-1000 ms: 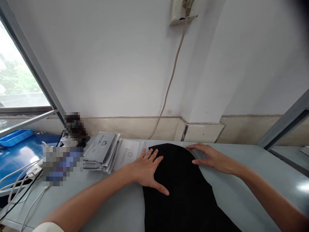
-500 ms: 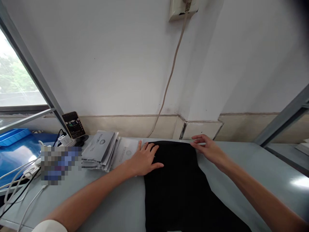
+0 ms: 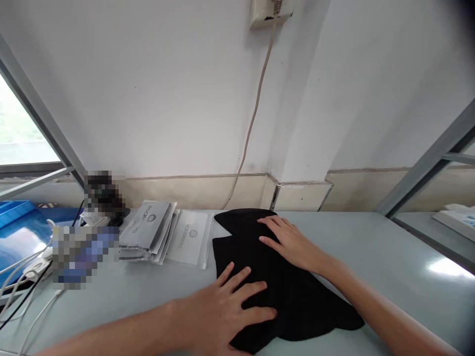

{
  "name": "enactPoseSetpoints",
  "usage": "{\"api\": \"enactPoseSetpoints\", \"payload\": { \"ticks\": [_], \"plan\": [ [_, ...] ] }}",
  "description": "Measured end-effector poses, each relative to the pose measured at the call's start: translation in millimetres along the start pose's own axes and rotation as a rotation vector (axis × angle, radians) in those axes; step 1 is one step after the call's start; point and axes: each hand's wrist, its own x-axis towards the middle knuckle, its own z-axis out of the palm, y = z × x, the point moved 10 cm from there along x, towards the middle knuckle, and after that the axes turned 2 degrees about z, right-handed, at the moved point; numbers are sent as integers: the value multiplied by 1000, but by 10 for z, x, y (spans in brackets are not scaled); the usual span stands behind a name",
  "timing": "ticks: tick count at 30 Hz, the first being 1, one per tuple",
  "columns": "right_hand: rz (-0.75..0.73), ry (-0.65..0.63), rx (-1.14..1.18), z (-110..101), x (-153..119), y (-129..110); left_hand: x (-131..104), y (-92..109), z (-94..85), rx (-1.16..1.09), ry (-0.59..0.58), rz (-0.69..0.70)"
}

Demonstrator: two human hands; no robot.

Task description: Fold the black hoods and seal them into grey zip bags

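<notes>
A black piece of cloth (image 3: 297, 301), perhaps a garment, lies on the grey-green table with an uneven outline and a notch on its left side. My left hand (image 3: 226, 309) rests on its near left part, fingers spread wide and flat. Farther up, my right hand (image 3: 291, 242) lies across the right side of the cloth, fingers stretched out and thumb apart. Neither hand grips anything. Part of the cloth is hidden under both hands. Just left of it lies a flat clear-and-white printed bag (image 3: 191, 240).
A stack of grey printed packages (image 3: 146, 225) sits left of the bag. White cables (image 3: 37, 267), a pixelated patch and a blue tray (image 3: 15, 212) are at the far left. A power cord (image 3: 256, 109) hangs down the wall. Metal frame posts (image 3: 419, 163) stand at both sides.
My left hand has come nearer, from the cloth's far left edge. My right hand has moved left onto the cloth. The cloth is now shorter, its near end drawn up, and its outline has changed.
</notes>
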Motion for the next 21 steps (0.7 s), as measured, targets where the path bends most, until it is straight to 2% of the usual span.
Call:
{"api": "enactPoseSetpoints", "payload": {
  "ticks": [3, 5, 11, 13, 18, 21],
  "plan": [
    [-67, -25, 0, 0, 13, -119, -17, 25, 23, -5, -65, 16],
    [-84, -55, 20, -22, 31, -158, -15, 76, -4, 11, -46, 29],
    [80, -82, 150, -89, 106, 54, 34, 356, -85, -7, 92, 204],
    [122, -40, 206, -93, 134, 125, 84, 355, -79, -15, 111, 204],
    [108, 207, 244, -255, 157, 156, 137, 256, -49, 84, 141, 139],
    [65, 211, 237, -254, 144, 87, 101, 162, -31, 54, 106, 64]
  ]
}}
